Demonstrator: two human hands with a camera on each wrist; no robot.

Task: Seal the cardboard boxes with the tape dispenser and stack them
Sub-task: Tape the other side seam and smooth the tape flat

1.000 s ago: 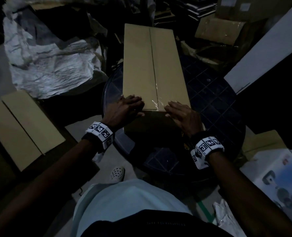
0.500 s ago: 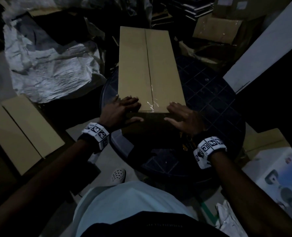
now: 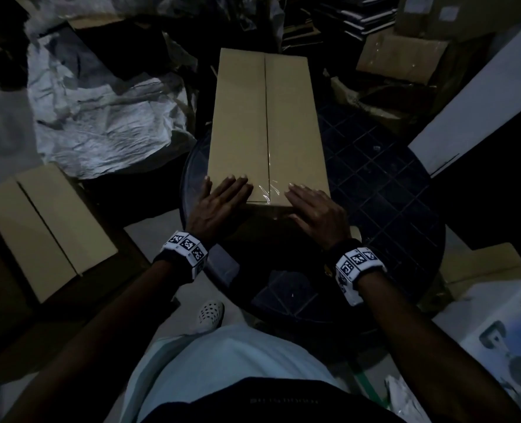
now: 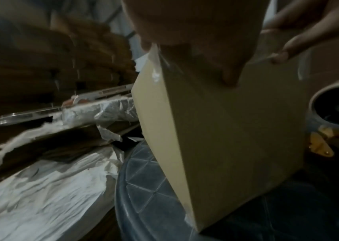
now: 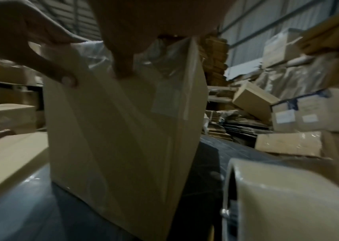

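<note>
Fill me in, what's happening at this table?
A person is sealing a long cardboard box that lies on a dark round table. The left hand and right hand lie flat on the near end of its top, either side of the centre seam, where clear tape wraps over the edge. A tape roll sits on the table beside the box. Another box lies to the left.

Warehouse: stacked cartons (image 5: 316,112), corrugated walls.

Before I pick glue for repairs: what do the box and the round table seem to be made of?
Box: matte tan cardboard, with flaps folded along a centre seam. Table: probably moulded plastic, dark and glossy, with a raised lattice pattern.
</note>
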